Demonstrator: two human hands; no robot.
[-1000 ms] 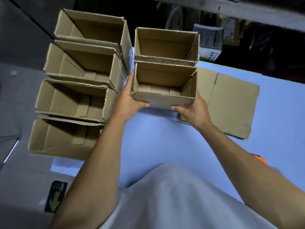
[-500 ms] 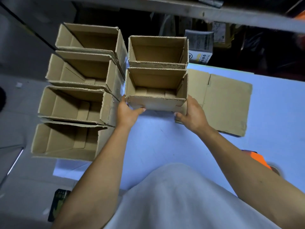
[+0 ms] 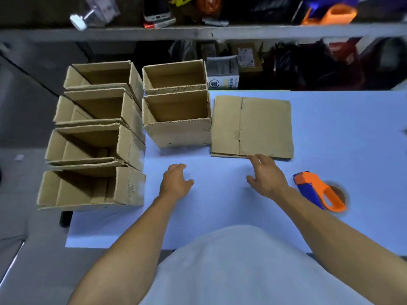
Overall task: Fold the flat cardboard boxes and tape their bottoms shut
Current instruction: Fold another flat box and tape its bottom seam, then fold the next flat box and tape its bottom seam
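A folded cardboard box (image 3: 178, 133) stands open-topped on the pale blue table (image 3: 341, 133), right in front of a second folded box (image 3: 175, 77). Flat cardboard boxes (image 3: 253, 126) lie in a small stack just to its right. My left hand (image 3: 176, 181) hovers over the table below the near box, empty, fingers loosely curled and apart. My right hand (image 3: 265, 176) is open, its fingertips at the near edge of the flat stack. An orange and blue tape dispenser (image 3: 319, 190) lies on the table to the right of my right hand.
Several folded boxes (image 3: 94, 148) form a column along the table's left edge, partly overhanging it. A cluttered shelf (image 3: 198, 31) runs across the back, with packages (image 3: 222, 73) beneath it. The floor drops away left of the table.
Both hands have let go of the near box, which now rests against the box behind it, and have drawn back toward me. The right hand has shifted toward the flat stack.
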